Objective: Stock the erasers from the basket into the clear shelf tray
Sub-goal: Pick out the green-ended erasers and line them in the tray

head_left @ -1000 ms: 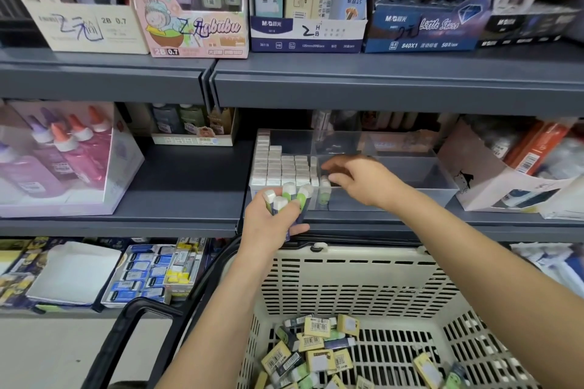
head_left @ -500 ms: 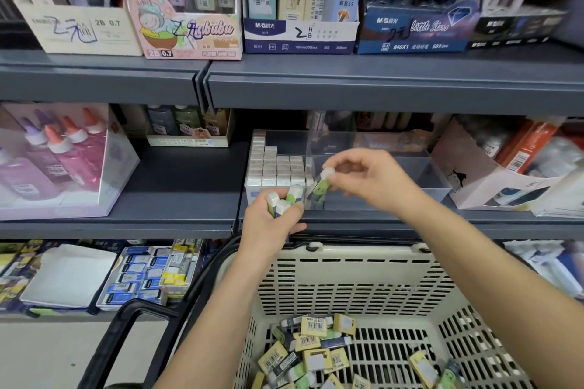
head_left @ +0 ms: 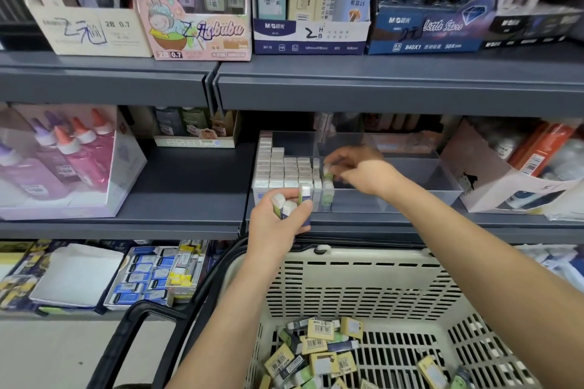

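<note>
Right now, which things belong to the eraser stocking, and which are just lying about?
Job: clear plastic shelf tray; cream slotted basket; loose sleeved erasers; left hand gripping eraser bundle; right hand pinching green-sleeved eraser.
Idle: pink glue bottles; pink cartoon lead box.

The right hand (head_left: 357, 171) reaches into the clear tray (head_left: 442, 196) on the grey shelf (head_left: 189, 193), pinching a green-sleeved eraser (head_left: 328, 173) just beside the packed rows of erasers (head_left: 284, 170), which stand with their white ends up. The left hand (head_left: 278, 226) grips a small bunch of erasers (head_left: 289, 203) in front of the tray. Below, the cream basket (head_left: 363, 278) holds loose erasers (head_left: 319, 347).
</note>
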